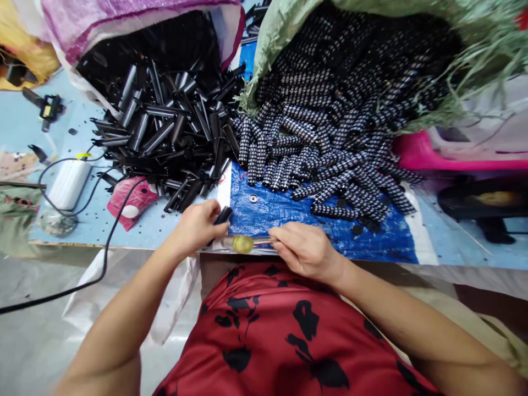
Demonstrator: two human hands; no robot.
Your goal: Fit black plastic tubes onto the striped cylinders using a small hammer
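Note:
My left hand [198, 226] is closed around a short black plastic tube [223, 215] at the table's near edge. My right hand [303, 250] is closed too, its fingers pinched on a thin metal rod [264, 241] that lies along the edge beside a small yellow-green ball [243, 243]. A heap of plain black tubes [173, 126] spills from a pink sack [136, 16] just beyond my left hand. Black tubes with white dotted grips [330, 137] pour from a green sack [284, 27] onto a blue tarp [289, 212].
A white power adapter [69, 183] with a black cable [99, 242] lies at the left, next to a pink packet [131, 202]. A magenta tray [445, 157] sits at the right. My red patterned clothing [289, 335] fills the foreground.

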